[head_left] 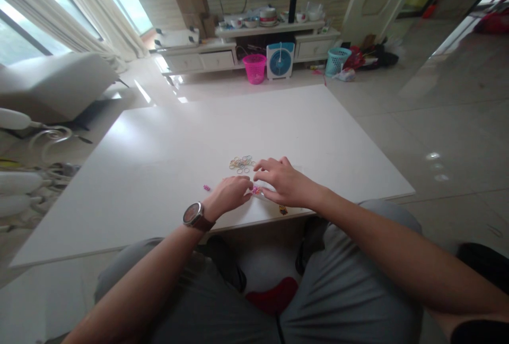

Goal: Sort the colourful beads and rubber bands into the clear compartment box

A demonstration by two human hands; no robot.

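Note:
Close to the table's near edge, my left hand (230,194) has its thumb and fingertips pinched at one end of a small pink bundle (256,190), too small to make out clearly. From the other side reaches my right hand (288,181), its fingers curved and apart, with the thumb tip at the bundle. Just beyond the hands lies a loose pile of thin coloured rubber bands (241,163). A second small pink-purple bundle (207,188) rests left of my left hand. Under my right hand is a clear plastic sheet or bag, partly hidden, with a yellow-and-black figure (282,210) beside it.
The white table (178,137) spreads in front of me, its near edge above my knees. Past it stand a pink basket (255,68), a blue-and-white fan (280,61) and a light blue basket (338,61) by a low cabinet (218,60). A grey sofa (59,81) is at the left.

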